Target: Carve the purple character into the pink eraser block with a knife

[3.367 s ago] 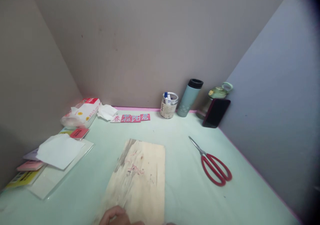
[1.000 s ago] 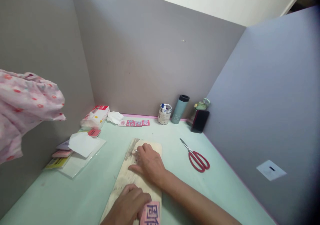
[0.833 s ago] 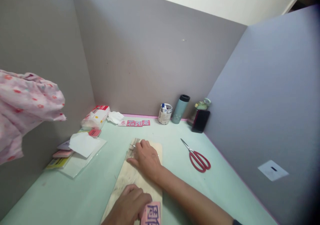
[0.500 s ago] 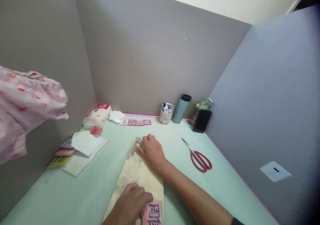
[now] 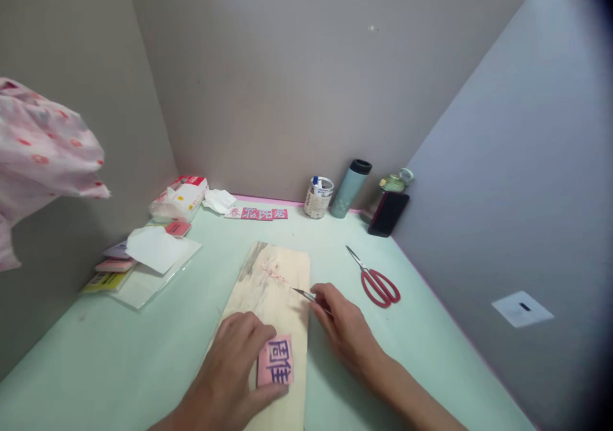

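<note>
A long pale wooden board (image 5: 287, 268) with grey and reddish marks lies on the mint-green tabletop. My left hand (image 5: 230, 361) rests on its near part, thumb and forefinger closed about a flat pink block (image 5: 276, 362) that bears purple written characters. In my right hand (image 5: 352, 329) is a slim craft knife (image 5: 306, 294), pinched between the fingers like a pen. Its dark pointed tip faces left over the board, beyond the block and apart from it. Red-handled scissors (image 5: 376, 284) lie right of the board.
At the back stand a jar of pens (image 5: 318, 201), a teal tumbler (image 5: 352, 189), a green-lidded bottle (image 5: 393, 182) and a phone (image 5: 389, 214). Several lettered pink pieces (image 5: 257, 214) lie in a row. Packets and papers (image 5: 153, 250) are at left; pink spotted cloth (image 5: 48, 143) hangs there.
My right hand has drawn back from the board's far end and now shows the knife. My left hand has opened its grasp wider around the pink block, and the view has tilted down.
</note>
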Demonstrator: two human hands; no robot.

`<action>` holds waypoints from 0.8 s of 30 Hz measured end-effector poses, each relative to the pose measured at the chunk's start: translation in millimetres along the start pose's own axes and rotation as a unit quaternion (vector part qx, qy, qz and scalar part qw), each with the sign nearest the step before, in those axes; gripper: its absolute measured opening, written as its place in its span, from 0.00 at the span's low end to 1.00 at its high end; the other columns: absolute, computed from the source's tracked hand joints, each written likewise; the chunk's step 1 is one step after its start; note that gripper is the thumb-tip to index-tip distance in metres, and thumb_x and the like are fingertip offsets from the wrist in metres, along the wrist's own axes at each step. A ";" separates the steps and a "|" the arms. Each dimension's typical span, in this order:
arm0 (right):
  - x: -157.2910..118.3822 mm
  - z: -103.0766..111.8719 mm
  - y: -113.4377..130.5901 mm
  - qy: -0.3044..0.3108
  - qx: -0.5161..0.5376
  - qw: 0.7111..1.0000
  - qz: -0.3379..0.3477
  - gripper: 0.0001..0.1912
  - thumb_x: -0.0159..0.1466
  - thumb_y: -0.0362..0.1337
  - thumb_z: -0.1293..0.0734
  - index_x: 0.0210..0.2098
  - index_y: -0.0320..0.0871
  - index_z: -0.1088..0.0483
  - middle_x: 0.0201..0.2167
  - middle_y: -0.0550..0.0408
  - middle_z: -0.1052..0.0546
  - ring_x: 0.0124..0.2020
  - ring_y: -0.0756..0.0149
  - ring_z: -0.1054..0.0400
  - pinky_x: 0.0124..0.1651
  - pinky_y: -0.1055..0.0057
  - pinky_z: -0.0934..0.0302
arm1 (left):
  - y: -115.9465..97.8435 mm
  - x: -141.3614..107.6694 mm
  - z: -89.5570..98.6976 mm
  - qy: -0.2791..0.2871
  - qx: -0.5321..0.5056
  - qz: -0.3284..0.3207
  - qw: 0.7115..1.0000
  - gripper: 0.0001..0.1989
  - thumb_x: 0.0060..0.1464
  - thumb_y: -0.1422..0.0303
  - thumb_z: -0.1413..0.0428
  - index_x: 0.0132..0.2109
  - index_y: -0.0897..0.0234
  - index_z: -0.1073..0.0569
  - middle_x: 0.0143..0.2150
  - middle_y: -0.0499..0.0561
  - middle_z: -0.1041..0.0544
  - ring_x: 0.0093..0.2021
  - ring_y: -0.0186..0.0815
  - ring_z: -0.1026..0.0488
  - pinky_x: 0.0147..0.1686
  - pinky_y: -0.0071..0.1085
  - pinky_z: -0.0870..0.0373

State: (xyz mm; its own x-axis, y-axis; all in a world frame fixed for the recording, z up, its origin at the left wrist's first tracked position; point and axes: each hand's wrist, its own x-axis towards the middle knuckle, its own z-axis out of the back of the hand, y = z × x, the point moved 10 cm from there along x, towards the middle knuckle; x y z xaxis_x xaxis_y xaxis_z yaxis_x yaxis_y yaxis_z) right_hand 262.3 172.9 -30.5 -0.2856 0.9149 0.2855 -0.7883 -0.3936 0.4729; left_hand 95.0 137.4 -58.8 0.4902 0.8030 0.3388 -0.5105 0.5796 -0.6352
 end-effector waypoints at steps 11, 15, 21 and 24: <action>-55.6 -2.4 14.5 0.073 0.045 0.993 0.076 0.10 0.75 0.32 0.43 0.44 0.46 0.30 0.32 0.53 0.27 0.30 0.64 0.30 0.30 0.70 0.36 | 5.4 -1.2 -5.2 0.003 0.041 0.021 0.999 0.28 0.48 0.70 0.30 0.55 0.55 0.30 0.48 0.51 0.28 0.49 0.48 0.32 0.50 0.45 0.34; -57.6 -2.9 16.4 0.095 0.054 0.990 0.084 0.09 0.75 0.32 0.42 0.43 0.47 0.31 0.30 0.54 0.26 0.28 0.64 0.31 0.29 0.70 0.37 | 3.0 0.8 -3.1 0.004 0.056 0.014 0.998 0.28 0.48 0.68 0.30 0.55 0.55 0.30 0.48 0.51 0.27 0.48 0.47 0.31 0.50 0.44 0.34; -59.6 -7.3 16.5 0.099 0.078 0.990 0.070 0.10 0.75 0.33 0.42 0.41 0.48 0.30 0.33 0.52 0.26 0.28 0.65 0.30 0.29 0.70 0.34 | -1.1 3.6 -0.5 0.008 0.068 0.027 0.997 0.26 0.50 0.68 0.31 0.55 0.56 0.28 0.47 0.51 0.26 0.49 0.47 0.30 0.50 0.43 0.34; -61.9 -11.9 15.6 0.105 0.083 0.989 0.067 0.11 0.76 0.35 0.43 0.41 0.47 0.30 0.34 0.52 0.27 0.29 0.65 0.30 0.29 0.69 0.34 | -2.0 4.3 -0.3 0.009 0.071 0.030 0.997 0.25 0.50 0.66 0.31 0.54 0.55 0.28 0.47 0.51 0.27 0.49 0.47 0.30 0.49 0.43 0.34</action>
State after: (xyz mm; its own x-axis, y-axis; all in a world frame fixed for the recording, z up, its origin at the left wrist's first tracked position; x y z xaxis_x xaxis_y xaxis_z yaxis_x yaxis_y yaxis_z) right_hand 261.2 111.2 -50.7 -0.5013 0.8454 0.1843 -0.6410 -0.5059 0.5773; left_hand 98.3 139.7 -56.3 0.4680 0.8351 0.2892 -0.6337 0.5452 -0.5489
